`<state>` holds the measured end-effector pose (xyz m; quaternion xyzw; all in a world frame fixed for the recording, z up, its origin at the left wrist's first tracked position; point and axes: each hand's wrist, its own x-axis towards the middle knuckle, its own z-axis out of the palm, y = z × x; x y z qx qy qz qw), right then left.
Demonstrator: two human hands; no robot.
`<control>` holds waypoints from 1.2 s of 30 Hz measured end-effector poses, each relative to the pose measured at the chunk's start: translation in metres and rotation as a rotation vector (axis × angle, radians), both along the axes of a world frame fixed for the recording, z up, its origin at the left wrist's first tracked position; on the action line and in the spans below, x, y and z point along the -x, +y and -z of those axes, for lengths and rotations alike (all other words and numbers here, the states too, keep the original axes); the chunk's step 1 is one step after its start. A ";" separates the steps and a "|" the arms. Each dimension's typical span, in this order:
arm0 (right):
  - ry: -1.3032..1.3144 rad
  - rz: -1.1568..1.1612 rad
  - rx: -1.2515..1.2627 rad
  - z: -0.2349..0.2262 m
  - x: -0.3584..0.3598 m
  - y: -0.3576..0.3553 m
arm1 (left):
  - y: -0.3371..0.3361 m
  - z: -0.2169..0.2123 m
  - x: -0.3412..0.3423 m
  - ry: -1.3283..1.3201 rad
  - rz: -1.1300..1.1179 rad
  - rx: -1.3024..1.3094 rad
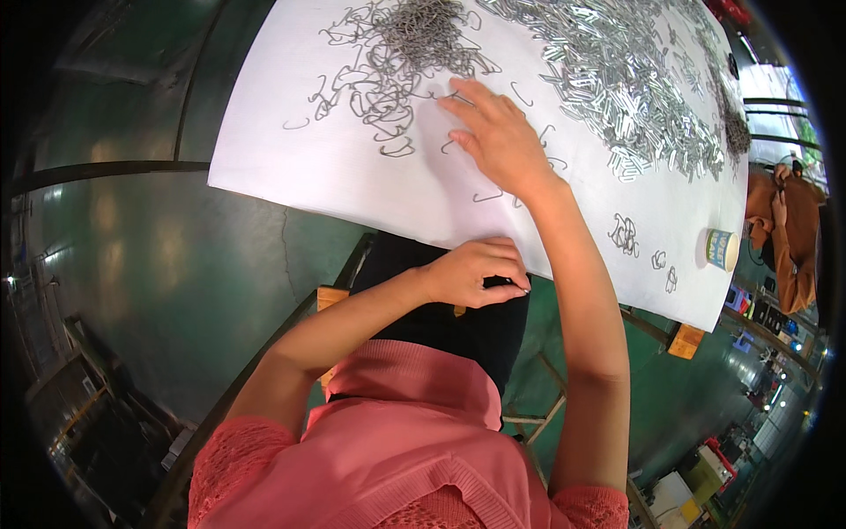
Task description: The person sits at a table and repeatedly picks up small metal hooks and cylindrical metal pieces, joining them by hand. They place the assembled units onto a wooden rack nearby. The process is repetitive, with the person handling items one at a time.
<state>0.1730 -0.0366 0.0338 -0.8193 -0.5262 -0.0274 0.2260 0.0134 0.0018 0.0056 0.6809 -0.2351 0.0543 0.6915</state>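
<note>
The right hand (498, 137) lies stretched out and flat on the white table (291, 150), palm down, fingers spread and open, the fingertips touching loose grey wire hooks (388, 88) at the near edge of a tangled heap (414, 40) of the same hooks at the far side of the tabletop. A few single hooks lie scattered around and just beside this hand, some near the wrist. The left hand (476, 271) is drawn back to the near edge of the table, just above the lap, with its fingers curled shut and thumb pressed to the fingertips; a thin dark piece shows at the fingertips, but what it is cannot be told. To the right of the tangled heap, a broad spread of shiny flat metal clips (617, 79) covers the far right part of the table. Nearer the right-hand edge lie three small clusters of bent wire pieces (624, 234), and just beside them stands a small paper cup (722, 249). The person wears a pink knitted top (405, 441) with short sleeves over dark trousers. Beyond the table's right edge sits another person in a brown sleeve (797, 238), well apart from the hands. The floor (176, 264) is green and glossy.
</note>
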 end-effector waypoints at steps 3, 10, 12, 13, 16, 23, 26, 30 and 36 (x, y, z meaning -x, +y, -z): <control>-0.146 -0.053 0.032 0.002 0.004 -0.006 | -0.001 0.000 0.000 0.005 -0.004 0.003; -0.040 -0.105 -0.053 -0.020 0.003 0.003 | 0.002 0.005 0.001 -0.040 0.000 0.021; -0.039 -0.161 -0.095 -0.016 0.011 0.022 | 0.001 0.006 0.001 -0.055 -0.003 0.019; -0.036 -0.214 -0.047 -0.012 0.017 0.029 | 0.001 0.006 0.001 -0.063 -0.004 0.020; -0.108 -0.308 0.060 -0.012 0.035 0.039 | 0.000 0.003 -0.001 -0.065 -0.024 0.042; 0.177 -0.185 0.102 -0.028 0.016 -0.004 | 0.001 0.006 0.000 -0.081 -0.019 0.039; 0.141 0.067 0.056 -0.029 -0.001 0.005 | 0.001 0.005 -0.001 -0.075 -0.003 0.056; 0.090 0.066 0.108 -0.026 -0.026 0.027 | 0.003 0.004 -0.002 -0.062 0.009 0.059; 0.021 -0.017 0.366 -0.032 -0.048 0.037 | 0.004 0.003 -0.001 -0.044 0.022 0.060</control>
